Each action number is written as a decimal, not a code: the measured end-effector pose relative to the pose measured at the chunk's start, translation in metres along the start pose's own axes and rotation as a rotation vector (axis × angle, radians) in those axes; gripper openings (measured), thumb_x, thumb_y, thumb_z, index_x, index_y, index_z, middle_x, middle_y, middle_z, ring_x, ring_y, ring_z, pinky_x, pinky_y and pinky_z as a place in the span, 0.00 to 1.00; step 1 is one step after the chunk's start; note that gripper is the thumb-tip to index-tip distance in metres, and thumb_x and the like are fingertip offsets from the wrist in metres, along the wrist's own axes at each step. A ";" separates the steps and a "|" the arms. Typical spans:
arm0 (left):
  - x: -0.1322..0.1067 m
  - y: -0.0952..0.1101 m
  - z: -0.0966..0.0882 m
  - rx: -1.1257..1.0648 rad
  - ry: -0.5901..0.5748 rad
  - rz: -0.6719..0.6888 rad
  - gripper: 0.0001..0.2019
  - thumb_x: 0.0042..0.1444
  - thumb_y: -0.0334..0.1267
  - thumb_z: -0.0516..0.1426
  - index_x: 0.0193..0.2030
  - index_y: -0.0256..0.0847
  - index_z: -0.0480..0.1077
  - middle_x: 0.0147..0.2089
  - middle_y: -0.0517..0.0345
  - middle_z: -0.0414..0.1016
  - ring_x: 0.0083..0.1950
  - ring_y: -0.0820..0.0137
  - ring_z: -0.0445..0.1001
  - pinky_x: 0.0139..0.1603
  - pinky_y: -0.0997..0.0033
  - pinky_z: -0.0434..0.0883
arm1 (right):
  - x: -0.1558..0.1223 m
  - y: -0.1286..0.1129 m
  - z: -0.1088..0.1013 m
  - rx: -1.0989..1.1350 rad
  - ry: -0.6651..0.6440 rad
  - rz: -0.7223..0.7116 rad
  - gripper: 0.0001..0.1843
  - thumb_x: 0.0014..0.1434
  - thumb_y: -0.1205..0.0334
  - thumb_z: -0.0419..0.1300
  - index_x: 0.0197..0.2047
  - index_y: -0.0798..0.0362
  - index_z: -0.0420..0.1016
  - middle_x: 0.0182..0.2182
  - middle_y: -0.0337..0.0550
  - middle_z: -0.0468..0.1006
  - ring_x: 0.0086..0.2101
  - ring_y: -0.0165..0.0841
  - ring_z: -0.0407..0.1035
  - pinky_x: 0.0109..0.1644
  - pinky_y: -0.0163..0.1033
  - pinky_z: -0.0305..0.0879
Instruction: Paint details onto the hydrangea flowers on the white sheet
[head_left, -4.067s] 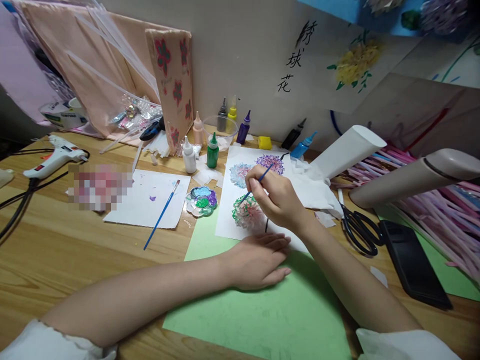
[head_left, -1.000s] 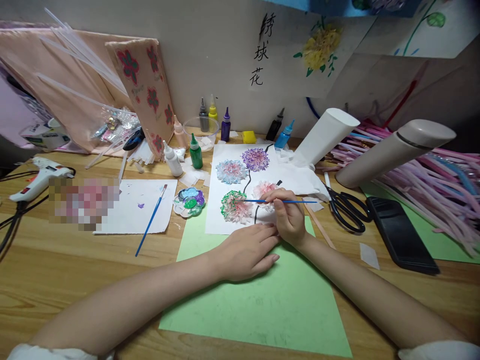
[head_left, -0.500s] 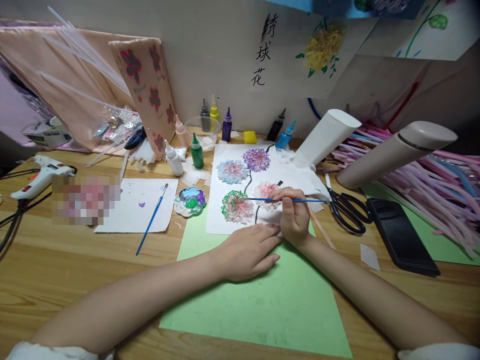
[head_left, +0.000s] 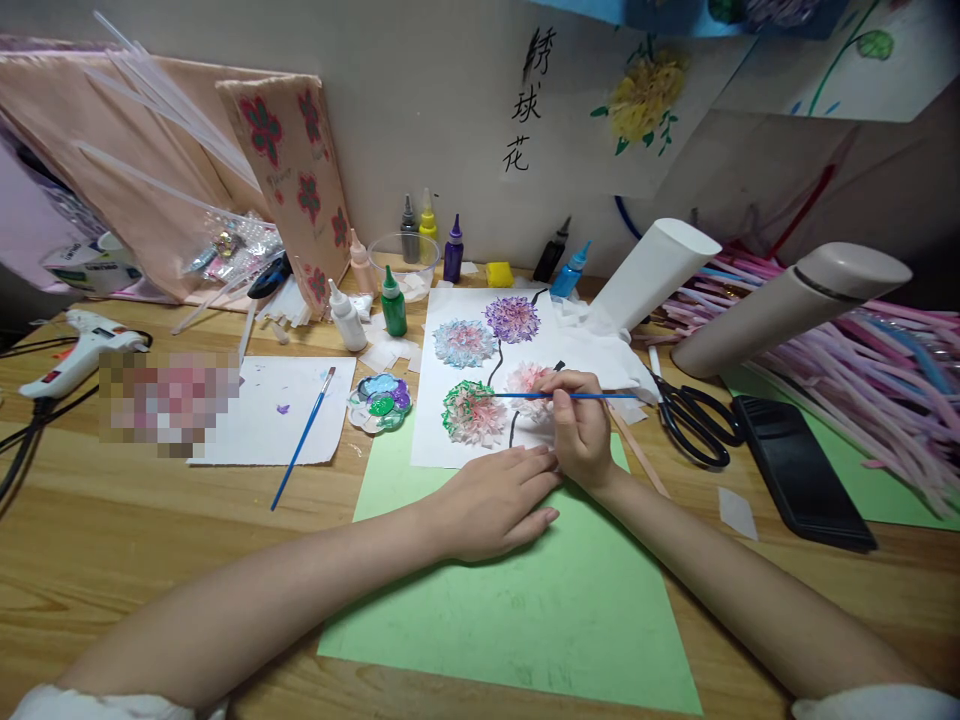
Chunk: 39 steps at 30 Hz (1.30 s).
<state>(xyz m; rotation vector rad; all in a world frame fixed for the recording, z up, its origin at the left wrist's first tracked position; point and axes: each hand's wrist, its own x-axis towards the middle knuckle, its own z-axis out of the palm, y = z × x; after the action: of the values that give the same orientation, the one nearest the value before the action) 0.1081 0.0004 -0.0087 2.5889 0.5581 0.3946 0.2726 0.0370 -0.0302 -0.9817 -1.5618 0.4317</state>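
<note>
My right hand (head_left: 583, 428) is closed around a thin blue paintbrush (head_left: 604, 396), held nearly level, its tip at the green-edged pink paper flower (head_left: 474, 413) on the white sheet (head_left: 431, 440). Flat across the sheet's lower edge and the green paper (head_left: 495, 620) lies my left hand (head_left: 504, 500), fingers stretched out, holding nothing. The sheet also bears a blue-pink flower (head_left: 463, 343), a purple one (head_left: 513, 320) and a pink one (head_left: 527, 385) partly hidden by my right hand. Black painted stem lines run between them.
Left of the sheet are a flower-shaped paint palette (head_left: 380, 404), a second brush (head_left: 304, 437) on white paper and a glue gun (head_left: 82, 350). Paint bottles (head_left: 394, 305) stand behind. Scissors (head_left: 694, 420), a phone (head_left: 806, 472), a leaning grey flask (head_left: 787, 310) and pipe cleaners (head_left: 847, 390) are on the right.
My right hand has shifted slightly left and up with the paintbrush, whose tip stays at the green-edged flower. My left hand has stayed in place.
</note>
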 end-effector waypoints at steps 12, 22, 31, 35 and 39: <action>-0.001 0.000 0.001 0.003 0.019 0.012 0.21 0.67 0.42 0.45 0.60 0.31 0.62 0.64 0.41 0.63 0.64 0.59 0.62 0.65 0.60 0.60 | 0.000 0.000 0.001 0.047 0.101 -0.003 0.07 0.65 0.60 0.47 0.39 0.50 0.65 0.32 0.41 0.70 0.35 0.34 0.68 0.42 0.44 0.65; 0.001 -0.001 0.002 0.020 0.038 0.029 0.18 0.66 0.43 0.47 0.54 0.32 0.66 0.55 0.42 0.70 0.56 0.59 0.68 0.60 0.60 0.65 | 0.006 -0.018 0.008 0.057 0.043 -0.125 0.09 0.66 0.62 0.46 0.37 0.48 0.66 0.30 0.40 0.71 0.33 0.35 0.68 0.40 0.45 0.64; -0.003 -0.003 0.012 0.056 -0.002 -0.046 0.17 0.64 0.42 0.46 0.47 0.36 0.72 0.46 0.48 0.77 0.47 0.58 0.74 0.53 0.59 0.68 | 0.035 -0.065 0.066 -0.070 -0.391 -0.319 0.09 0.67 0.64 0.47 0.40 0.48 0.68 0.32 0.42 0.76 0.35 0.35 0.67 0.39 0.43 0.63; -0.005 -0.003 0.012 0.015 0.020 -0.071 0.19 0.64 0.42 0.47 0.55 0.36 0.68 0.53 0.49 0.75 0.54 0.58 0.71 0.59 0.58 0.65 | 0.040 -0.064 0.085 -0.120 -0.454 -0.327 0.09 0.67 0.63 0.47 0.40 0.49 0.68 0.32 0.42 0.77 0.35 0.36 0.67 0.39 0.42 0.64; -0.005 -0.003 0.012 0.023 0.007 -0.078 0.20 0.64 0.42 0.47 0.57 0.35 0.67 0.55 0.47 0.73 0.55 0.57 0.70 0.59 0.59 0.65 | 0.037 -0.061 0.088 -0.125 -0.457 -0.291 0.09 0.67 0.63 0.47 0.38 0.48 0.68 0.31 0.42 0.77 0.36 0.36 0.67 0.39 0.42 0.65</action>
<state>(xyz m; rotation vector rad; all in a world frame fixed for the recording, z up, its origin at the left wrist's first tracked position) 0.1072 -0.0040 -0.0210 2.5792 0.6681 0.3737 0.1708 0.0522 0.0159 -0.7615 -2.1322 0.3717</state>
